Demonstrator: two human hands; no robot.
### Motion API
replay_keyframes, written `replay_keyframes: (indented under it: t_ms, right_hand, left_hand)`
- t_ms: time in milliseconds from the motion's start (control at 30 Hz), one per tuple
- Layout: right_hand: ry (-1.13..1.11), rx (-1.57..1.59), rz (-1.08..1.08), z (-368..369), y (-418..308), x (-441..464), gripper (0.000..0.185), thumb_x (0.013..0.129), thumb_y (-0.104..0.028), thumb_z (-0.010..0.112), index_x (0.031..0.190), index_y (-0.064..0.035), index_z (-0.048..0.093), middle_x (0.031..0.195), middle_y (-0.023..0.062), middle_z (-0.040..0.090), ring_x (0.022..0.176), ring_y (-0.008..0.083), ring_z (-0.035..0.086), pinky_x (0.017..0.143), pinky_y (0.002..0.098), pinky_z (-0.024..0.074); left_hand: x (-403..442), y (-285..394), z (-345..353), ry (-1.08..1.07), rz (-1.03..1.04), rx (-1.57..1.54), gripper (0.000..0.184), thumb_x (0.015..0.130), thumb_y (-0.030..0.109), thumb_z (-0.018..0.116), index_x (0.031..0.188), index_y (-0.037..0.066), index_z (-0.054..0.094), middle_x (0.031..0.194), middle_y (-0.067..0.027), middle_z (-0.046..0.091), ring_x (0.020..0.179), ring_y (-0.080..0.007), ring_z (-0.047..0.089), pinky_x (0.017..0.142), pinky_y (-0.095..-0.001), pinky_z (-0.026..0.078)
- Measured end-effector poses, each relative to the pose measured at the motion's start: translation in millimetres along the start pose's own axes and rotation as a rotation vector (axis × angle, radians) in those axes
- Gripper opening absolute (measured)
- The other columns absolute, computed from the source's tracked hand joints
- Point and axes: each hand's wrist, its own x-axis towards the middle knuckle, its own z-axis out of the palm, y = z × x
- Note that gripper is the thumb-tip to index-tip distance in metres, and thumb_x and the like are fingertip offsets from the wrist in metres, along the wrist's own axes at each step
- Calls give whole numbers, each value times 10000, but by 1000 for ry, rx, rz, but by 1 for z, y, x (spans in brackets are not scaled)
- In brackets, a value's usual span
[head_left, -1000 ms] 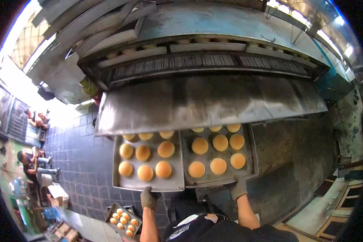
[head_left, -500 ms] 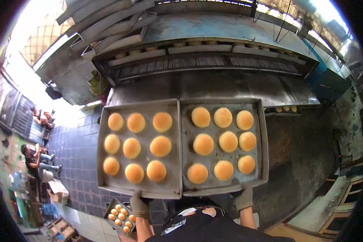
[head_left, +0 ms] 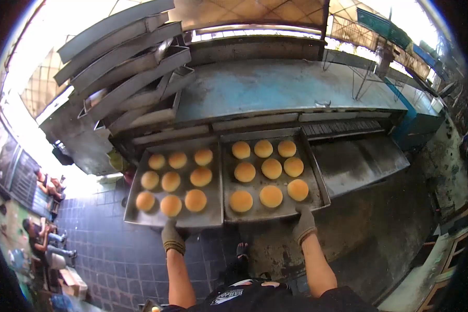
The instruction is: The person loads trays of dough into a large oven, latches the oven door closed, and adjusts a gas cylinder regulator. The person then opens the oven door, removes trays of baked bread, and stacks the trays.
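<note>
Two shallow metal baking trays extend side by side in front of me, each carrying several round, golden-brown buns. My left hand (head_left: 172, 238), in a knitted glove, grips the front rim of the left baking tray (head_left: 215, 200). A similar glove covers my right hand (head_left: 304, 225), which is closed on the front rim of the right baking tray (head_left: 314, 180). Fingertips of both hands are partly hidden at the rims. Buns such as one bun (head_left: 170, 181) on the left and another bun (head_left: 271, 169) on the right sit spaced in rows. The trays' far edges reach the oven front.
A wide oven (head_left: 275, 86) with a bluish top stands ahead, with a metal shelf (head_left: 356, 161) jutting out at right. Empty trays (head_left: 125, 67) are stacked crookedly on its left. A seated person (head_left: 44, 239) is at far left, near a cardboard box (head_left: 73, 283).
Both trays have moved forward and slightly left, toward the oven front, with my arms stretching out. My view has tilted up, showing more of the oven top. Both hands keep their hold.
</note>
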Motion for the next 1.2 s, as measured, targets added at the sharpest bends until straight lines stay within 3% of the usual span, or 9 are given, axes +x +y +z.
replay_keyframes:
  t_ms: [167, 233, 433, 600, 700, 733, 833, 933, 1200]
  right_hand:
    - [217, -160, 15, 61, -21, 65, 404, 1076, -306, 684, 1376, -37, 717, 1344, 154, 731, 1320, 313, 660, 1150, 523, 554]
    - [97, -206, 46, 86, -32, 115, 854, 1091, -364, 742, 1826, -79, 414, 1913, 196, 326, 1736, 382, 335, 1401, 537, 273]
    - [-368, 1, -236, 147, -33, 328, 498, 1181, -362, 647, 1570, -53, 695, 1513, 80, 734, 1367, 225, 627, 1190, 409, 496]
    - [-280, -691, -443, 267, -115, 257, 547, 1166, -422, 698, 1572, -57, 737, 1451, 66, 778, 1285, 217, 690, 1155, 394, 525]
    - [-462, -743, -362, 229, -80, 378, 448, 1191, -339, 612, 1548, -102, 745, 1389, 64, 790, 1308, 213, 685, 1180, 401, 514]
    - [-424, -584, -273, 237, -87, 344, 441, 1188, -336, 613, 1537, -103, 746, 1385, 66, 790, 1306, 218, 686, 1178, 404, 516]
    - [-350, -250, -161, 271, -101, 299, 419, 1176, -327, 617, 1505, -105, 751, 1374, 71, 791, 1298, 232, 689, 1171, 412, 523]
    - [-251, -127, -186, 310, -116, 303, 398, 1165, -318, 620, 1473, -106, 755, 1363, 77, 791, 1291, 247, 692, 1164, 421, 530]
    - [-205, 38, -156, 325, -138, 266, 341, 1134, -295, 630, 1387, -111, 766, 1333, 92, 793, 1271, 286, 701, 1144, 443, 549]
  left_hand:
    - [82, 27, 55, 102, 68, 107, 492, 1020, 391, 813, 1241, -49, 811, 1082, -110, 761, 908, -254, 686, 858, -454, 578]
    - [114, 44, 91, 162, 91, 213, 530, 1025, 431, 819, 1262, -44, 817, 1100, -108, 767, 917, -246, 668, 891, -442, 571]
    - [261, 54, 169, -138, 301, 334, 659, 1151, 514, 683, 1456, -66, 746, 1353, -113, 787, 1173, -275, 664, 1073, -411, 538]
    - [343, 63, 220, -302, 369, 437, 559, 1140, 437, 675, 1460, -17, 738, 1400, -140, 789, 1292, -333, 674, 1150, -446, 533]
    - [362, 66, 224, -419, 406, 498, 504, 1134, 391, 670, 1462, 13, 733, 1428, -155, 790, 1363, -368, 680, 1195, -466, 531]
    - [366, 66, 223, -473, 436, 520, 488, 1132, 376, 668, 1462, 23, 731, 1437, -161, 791, 1386, -380, 682, 1211, -473, 530]
    - [334, 91, 236, -612, 906, 776, 463, 1123, 348, 673, 1466, 42, 723, 1450, -158, 797, 1427, -391, 691, 1250, -484, 524]
    - [311, 130, 278, -430, 1297, 1098, 500, 1116, 386, 675, 1489, 55, 711, 1469, -143, 788, 1430, -378, 690, 1263, -483, 518]
    - [312, 158, 300, -4, 1022, 1885, 623, 1112, 532, 654, 1565, 104, 681, 1569, -133, 729, 1465, -370, 662, 1280, -491, 503]
